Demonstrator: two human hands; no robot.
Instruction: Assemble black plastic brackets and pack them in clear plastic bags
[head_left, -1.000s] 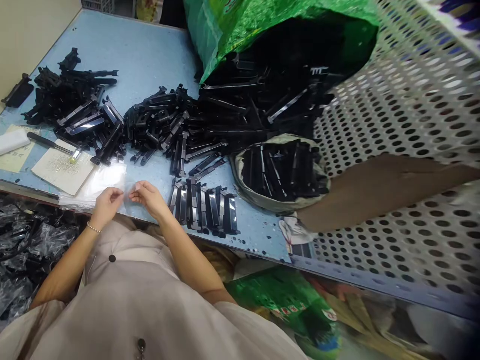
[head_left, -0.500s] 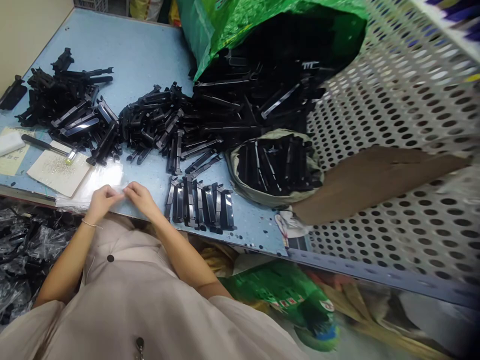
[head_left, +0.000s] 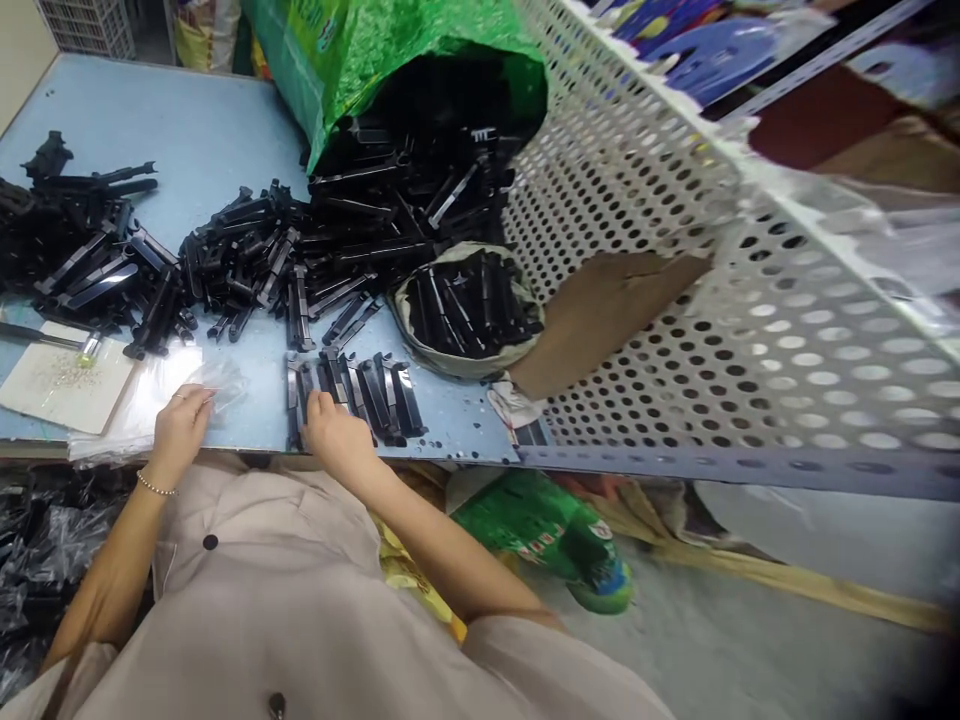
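My left hand [head_left: 182,428] is closed, pinching the edge of a clear plastic bag [head_left: 227,392] above the blue table. Under and beside it lies a stack of flat clear bags [head_left: 154,395]. My right hand [head_left: 337,436] is at the left end of a row of black plastic parts [head_left: 381,395], its fingers closed around one of them. The row lies side by side near the table's front edge; the fingers partly hide its left pieces. Behind both hands spreads a loose heap of black plastic parts [head_left: 244,245].
A green sack [head_left: 420,50] spills black parts at the back. A cloth-rimmed container [head_left: 469,365] of parts stands to the right, beside brown cardboard [head_left: 600,310] and a perforated metal panel [head_left: 787,370]. A card with tiny bits [head_left: 52,395] lies at left.
My hands have parted. The right hand has moved right, from the plastic bag to the row of black parts, while the left keeps the bag. The head view has turned right.
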